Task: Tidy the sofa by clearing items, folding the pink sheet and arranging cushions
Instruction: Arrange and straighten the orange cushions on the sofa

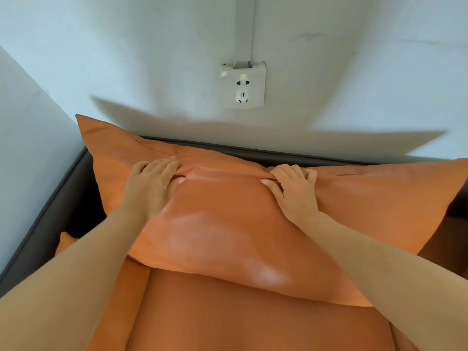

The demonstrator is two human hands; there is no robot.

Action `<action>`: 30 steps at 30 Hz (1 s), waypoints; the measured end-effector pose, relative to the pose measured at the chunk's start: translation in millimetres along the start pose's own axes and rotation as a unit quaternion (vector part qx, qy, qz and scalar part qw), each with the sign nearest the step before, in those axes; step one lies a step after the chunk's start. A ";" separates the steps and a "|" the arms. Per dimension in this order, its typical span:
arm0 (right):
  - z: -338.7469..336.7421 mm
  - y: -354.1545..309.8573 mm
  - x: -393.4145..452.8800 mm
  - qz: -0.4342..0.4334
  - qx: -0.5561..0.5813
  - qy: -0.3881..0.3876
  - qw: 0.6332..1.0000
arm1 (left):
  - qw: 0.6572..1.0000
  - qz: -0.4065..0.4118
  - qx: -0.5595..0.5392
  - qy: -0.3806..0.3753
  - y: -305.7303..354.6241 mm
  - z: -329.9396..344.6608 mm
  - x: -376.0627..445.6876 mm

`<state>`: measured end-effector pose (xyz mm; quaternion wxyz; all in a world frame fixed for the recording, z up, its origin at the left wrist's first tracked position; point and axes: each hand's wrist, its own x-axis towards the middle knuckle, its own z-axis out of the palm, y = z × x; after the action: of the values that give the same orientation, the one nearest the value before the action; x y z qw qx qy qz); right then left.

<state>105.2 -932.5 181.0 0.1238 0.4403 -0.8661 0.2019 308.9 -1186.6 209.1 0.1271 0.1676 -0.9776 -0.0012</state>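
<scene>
Left hand laid on the upper left part of the large orange leather-look back cushion, fingers spread over the top edge, thumb tucked into a fold of the cover; grip on the fabric apparent between thumb and fingers. Right hand set on the upper right part of the same cushion, fingers curled over the top edge, thumb pressing a crease inward; cover pinched there. Hands well apart, one near each side of the cushion's top. Both bare forearms reaching in from the lower corners.

Cushion standing tilted against the dark grey sofa back, lower edge resting on the orange seat cushion. Upper left corner of the cushion rising above the sofa back. Second orange cushion just beside it on the right, touching or overlapping; exact contact not discernible. Small orange corner showing at lower left beside the dark grey sofa arm.

White wall behind, with a white wall socket above the cushion and a flat white cable duct running up from it.
</scene>
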 end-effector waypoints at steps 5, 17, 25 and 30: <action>-1.5 -0.2 -18.9 -0.005 -0.078 -0.094 0.993 | 0.992 -0.045 0.080 -0.081 19.9 11.0 -8.6; 16.2 3.0 -42.8 -0.001 -0.175 -0.209 0.962 | 0.972 0.008 0.119 -0.203 54.4 35.6 10.3; 17.0 2.9 -39.9 0.014 -0.197 -0.192 0.961 | 0.984 0.009 0.146 -0.104 57.7 53.6 5.5; 1.6 -14.8 -74.4 0.021 -0.159 -0.136 0.978 | 0.992 0.095 0.087 -0.015 63.7 52.1 -29.1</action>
<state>160.4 -888.1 153.9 0.0696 0.4202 -0.9048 0.0025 301.6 -1119.0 154.4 0.0966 0.0846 -0.9873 0.0933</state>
